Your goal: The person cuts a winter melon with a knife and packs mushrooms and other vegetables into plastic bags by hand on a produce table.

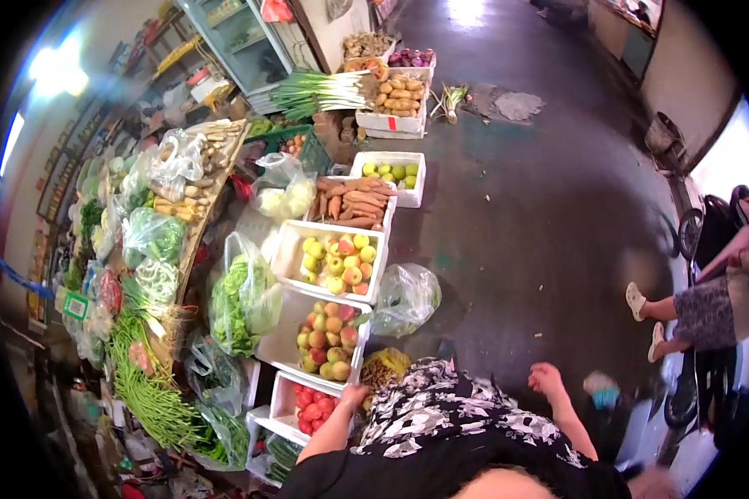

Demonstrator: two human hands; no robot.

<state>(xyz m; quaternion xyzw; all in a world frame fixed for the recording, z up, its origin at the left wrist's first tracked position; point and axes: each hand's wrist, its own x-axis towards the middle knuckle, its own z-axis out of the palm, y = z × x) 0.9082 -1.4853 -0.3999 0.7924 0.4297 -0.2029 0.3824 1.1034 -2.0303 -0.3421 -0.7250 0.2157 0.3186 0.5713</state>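
Observation:
My left hand (355, 394) hangs low beside a white box of red tomatoes (314, 407), close to its right edge; its fingers are too small to read. On the other side of my patterned clothing, my right hand (544, 378) is raised over the dark floor with its fingers curled in, and nothing shows in it. Just ahead of my left hand are a yellow bag of small brown items (384, 367) and a white box of peaches (328, 337). A clear plastic bag (406, 299) lies on the floor beside the boxes.
Boxes of apples (339, 264), carrots or sweet potatoes (358, 202), green fruit (391, 173) and potatoes (399, 96) line the left. Further left is a board (216, 195) of bagged vegetables. A seated person (720, 308) and wheels (691, 233) are at right.

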